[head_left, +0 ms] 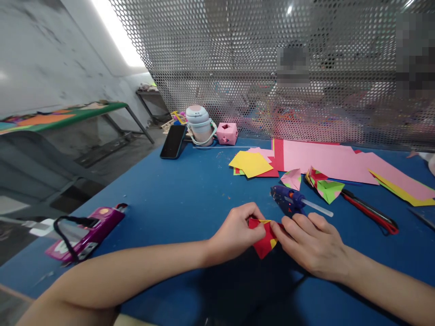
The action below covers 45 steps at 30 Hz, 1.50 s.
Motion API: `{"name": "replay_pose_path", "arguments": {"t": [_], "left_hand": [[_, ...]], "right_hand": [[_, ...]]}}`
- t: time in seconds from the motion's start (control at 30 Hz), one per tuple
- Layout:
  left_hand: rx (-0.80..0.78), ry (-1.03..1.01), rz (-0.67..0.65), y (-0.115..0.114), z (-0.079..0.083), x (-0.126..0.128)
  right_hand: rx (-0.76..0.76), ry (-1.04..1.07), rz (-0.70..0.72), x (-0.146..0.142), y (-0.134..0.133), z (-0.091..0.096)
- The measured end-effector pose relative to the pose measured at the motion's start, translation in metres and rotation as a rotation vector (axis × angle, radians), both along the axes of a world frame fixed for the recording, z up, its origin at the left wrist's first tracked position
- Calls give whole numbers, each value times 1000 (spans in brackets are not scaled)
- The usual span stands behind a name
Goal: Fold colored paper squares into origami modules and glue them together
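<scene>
Between my two hands is a small folded red and yellow paper piece, held above the blue table. My left hand pinches its left side between thumb and fingers. On the other side, the fingers of my right hand are closed on its upper right edge. Just beyond my right hand lies a blue glue gun with a clear glue stick sticking out of its back. Folded pink and green paper pieces rest behind the glue gun, beside a red and green one.
Yellow paper squares and long pink sheets lie toward the perforated metal screen. A red and black cutter is at right. Phone, lidded cup and pink paper box stand at back left; a purple power strip lies left.
</scene>
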State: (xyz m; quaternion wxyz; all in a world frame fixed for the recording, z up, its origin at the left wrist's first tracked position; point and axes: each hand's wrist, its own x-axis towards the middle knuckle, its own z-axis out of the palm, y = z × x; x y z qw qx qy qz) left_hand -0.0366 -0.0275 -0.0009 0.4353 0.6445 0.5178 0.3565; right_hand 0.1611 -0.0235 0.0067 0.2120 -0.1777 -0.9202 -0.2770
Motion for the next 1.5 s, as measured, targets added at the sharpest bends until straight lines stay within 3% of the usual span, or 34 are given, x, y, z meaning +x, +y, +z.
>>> {"name": "replay_pose_path", "arguments": {"t": [0.13,0.3,0.37,0.57,0.83,0.9,1.03,1.23,1.5], "left_hand": [[-4,-19,-3,0,-1,-1],[-29,-88,14,0,-3,0],[-51,-111,28,0,-4,1],[-126,-215,86,0,-3,1],[-147,-244,94,-1,0,3],[-148,-262,83,-2,-1,4],[-116,-285,40,-4,2,6],[145,-77,-136,-4,11,0],[275,15,-240,-5,2,-2]], "right_hand": [[-178,140,11,-2,0,-2],[-736,451,-15,-8,-6,-2],[-870,507,-72,-9,-8,-2],[-1010,503,-206,-7,-12,-3],[-1185,429,-191,-14,-10,-4],[-1189,395,-185,-18,-12,-2],[-1054,381,-178,-22,-12,0],[-1033,385,-189,-18,-9,1],[-935,376,-173,-17,-8,-4]]}}
